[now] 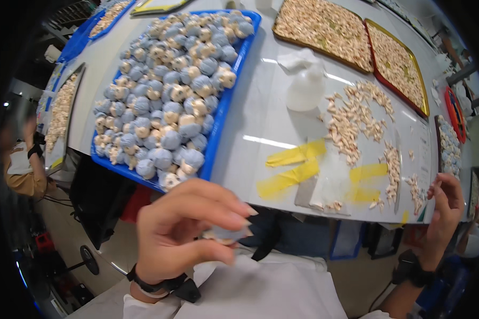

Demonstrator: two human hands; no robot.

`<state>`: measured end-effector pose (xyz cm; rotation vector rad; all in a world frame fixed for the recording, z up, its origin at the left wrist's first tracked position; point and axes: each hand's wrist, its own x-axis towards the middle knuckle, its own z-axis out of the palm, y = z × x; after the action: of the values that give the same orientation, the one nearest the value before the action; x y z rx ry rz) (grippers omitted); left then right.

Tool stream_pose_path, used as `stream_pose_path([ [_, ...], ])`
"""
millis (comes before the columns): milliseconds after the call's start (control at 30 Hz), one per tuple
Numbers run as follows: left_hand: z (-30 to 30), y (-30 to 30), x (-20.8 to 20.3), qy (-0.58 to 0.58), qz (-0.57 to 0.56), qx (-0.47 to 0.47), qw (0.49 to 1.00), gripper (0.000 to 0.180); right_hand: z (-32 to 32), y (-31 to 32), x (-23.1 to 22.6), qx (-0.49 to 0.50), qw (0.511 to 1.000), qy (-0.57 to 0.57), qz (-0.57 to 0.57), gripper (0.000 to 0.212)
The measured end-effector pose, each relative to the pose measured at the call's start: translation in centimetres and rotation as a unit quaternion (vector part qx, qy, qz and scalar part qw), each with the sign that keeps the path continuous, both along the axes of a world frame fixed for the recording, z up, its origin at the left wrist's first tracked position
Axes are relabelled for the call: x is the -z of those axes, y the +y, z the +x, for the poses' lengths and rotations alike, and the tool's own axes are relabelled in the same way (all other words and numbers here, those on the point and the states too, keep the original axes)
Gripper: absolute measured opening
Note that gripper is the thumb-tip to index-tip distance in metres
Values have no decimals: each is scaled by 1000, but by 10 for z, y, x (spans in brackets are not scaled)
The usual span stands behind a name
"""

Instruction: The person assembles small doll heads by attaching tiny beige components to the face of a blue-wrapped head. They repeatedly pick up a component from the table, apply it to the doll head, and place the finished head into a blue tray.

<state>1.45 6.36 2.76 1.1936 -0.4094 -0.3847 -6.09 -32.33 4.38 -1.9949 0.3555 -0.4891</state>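
Observation:
My left hand (pixel 189 228) is raised in front of my lap, its fingers wrapped round a small light-blue and cream figure (pixel 226 234). Most of that figure is hidden by the fingers; pale pointed tips show at its edge. By the table's right front edge, my right hand (pixel 446 204) is closed with fingertips together. Whatever lies in that pinch, if anything, is too small to make out. Nearest to it on the table are small cream pointed pieces (pixel 415 192). A bigger loose heap of the same pieces (pixel 351 125) spreads further left.
A blue tray (pixel 226 114) full of blue-and-cream figures (pixel 170 90) stands left of centre. Two shallow trays (pixel 370 50) of cream pieces lie at the back right. A white plastic bottle (pixel 306 87) and yellow tape strips (pixel 290 173) are between. Another person's arm (pixel 37 167) shows at far left.

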Motion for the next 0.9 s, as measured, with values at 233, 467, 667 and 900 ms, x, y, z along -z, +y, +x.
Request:
stream_pose_path([
  [233, -8, -38, 29, 101, -94, 83, 987, 39, -11, 56, 11, 10, 999, 2, 38, 10],
  [467, -8, -51, 45, 0, -50, 44, 998, 39, -5, 69, 18, -18, 1000, -18, -5, 8],
  [667, -16, -57, 43, 37, -27, -14, 999, 39, 18, 80, 7, -25, 996, -17, -87, 14],
  [900, -16, -51, 48, -64, 57, 31, 996, 30, 36, 102, -1, -123, 987, 0, -104, 12],
])
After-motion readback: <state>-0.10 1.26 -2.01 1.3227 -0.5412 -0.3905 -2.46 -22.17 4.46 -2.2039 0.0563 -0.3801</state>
